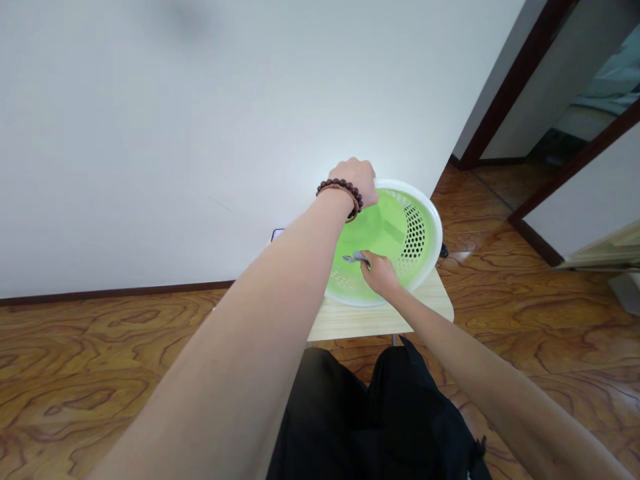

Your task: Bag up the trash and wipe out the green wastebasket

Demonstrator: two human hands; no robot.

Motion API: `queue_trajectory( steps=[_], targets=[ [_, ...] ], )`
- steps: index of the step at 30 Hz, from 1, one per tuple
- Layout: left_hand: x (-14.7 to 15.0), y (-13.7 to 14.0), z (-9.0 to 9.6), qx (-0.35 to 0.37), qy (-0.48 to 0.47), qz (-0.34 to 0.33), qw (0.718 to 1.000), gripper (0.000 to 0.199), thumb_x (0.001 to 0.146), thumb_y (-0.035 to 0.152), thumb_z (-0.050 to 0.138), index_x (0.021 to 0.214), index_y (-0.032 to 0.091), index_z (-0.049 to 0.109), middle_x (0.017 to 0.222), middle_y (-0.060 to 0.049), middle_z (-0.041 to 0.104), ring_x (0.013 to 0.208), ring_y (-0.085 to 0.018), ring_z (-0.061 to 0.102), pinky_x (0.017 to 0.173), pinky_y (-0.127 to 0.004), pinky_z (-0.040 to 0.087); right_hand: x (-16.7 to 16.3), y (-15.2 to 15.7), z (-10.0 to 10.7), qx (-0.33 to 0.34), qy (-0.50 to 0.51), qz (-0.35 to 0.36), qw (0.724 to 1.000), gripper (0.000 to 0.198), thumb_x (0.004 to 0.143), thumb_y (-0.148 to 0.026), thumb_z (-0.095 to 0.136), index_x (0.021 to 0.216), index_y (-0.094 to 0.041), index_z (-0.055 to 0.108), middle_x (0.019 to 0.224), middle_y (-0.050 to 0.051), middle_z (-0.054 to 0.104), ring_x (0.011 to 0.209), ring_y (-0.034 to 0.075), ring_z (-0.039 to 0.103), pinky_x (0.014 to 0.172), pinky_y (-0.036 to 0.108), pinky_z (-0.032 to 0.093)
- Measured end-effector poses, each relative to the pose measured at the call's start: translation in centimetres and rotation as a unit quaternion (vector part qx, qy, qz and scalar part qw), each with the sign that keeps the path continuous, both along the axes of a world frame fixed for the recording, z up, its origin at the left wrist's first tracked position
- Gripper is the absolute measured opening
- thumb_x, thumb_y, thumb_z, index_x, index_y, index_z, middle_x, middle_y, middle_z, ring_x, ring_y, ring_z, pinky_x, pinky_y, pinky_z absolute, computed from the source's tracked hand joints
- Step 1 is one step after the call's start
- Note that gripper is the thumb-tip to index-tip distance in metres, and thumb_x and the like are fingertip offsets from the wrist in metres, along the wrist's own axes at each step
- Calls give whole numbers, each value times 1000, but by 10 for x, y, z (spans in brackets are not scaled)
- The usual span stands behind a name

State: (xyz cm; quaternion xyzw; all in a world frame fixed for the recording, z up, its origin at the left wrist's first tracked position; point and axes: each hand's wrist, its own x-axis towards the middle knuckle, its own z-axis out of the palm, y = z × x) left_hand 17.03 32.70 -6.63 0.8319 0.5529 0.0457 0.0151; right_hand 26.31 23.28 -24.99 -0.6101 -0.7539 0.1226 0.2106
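A round green plastic basket (393, 231) with a white rim and perforated sides sits tilted on a small pale wood-grain table. At its far rim, my left hand (359, 181) is closed in a grip, the fingertips hidden from me; dark beads circle that wrist. My right hand (381, 275) is over the near part of the basket. Its fingers are wrapped round a small grey tool with a forked tip (354, 257), which points left above the green inside. The tool's exact kind is too small to make out.
The small table (350, 321) stands against a white wall (150, 133), just beyond my knees (365, 400). A phone-like edge (277, 233) shows left of the basket, partly behind my left arm. Wood-patterned floor (500, 280) surrounds the table. A dark-framed doorway (510, 93) opens at right.
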Motion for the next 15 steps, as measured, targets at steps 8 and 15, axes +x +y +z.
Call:
queue_trajectory(
  steps=[8,15],
  targets=[
    [-2,1,1,-3,2,8,1000,47,69,36,53,114,22,53,106,-5,52,109,-31,43,89,-41,34,-16,7,-28,-115,-105,12,988,26,85,-17,34,105,-16,52,90,11,63,85,21,57,72,29,39],
    [-2,-11,5,19,-2,14,1000,37,65,34,54,99,23,62,96,-7,58,96,-27,51,80,-38,41,-25,-6,-17,-40,-86,-1,995,21,84,-18,39,103,-16,48,108,11,49,96,18,49,79,27,38]
  ],
)
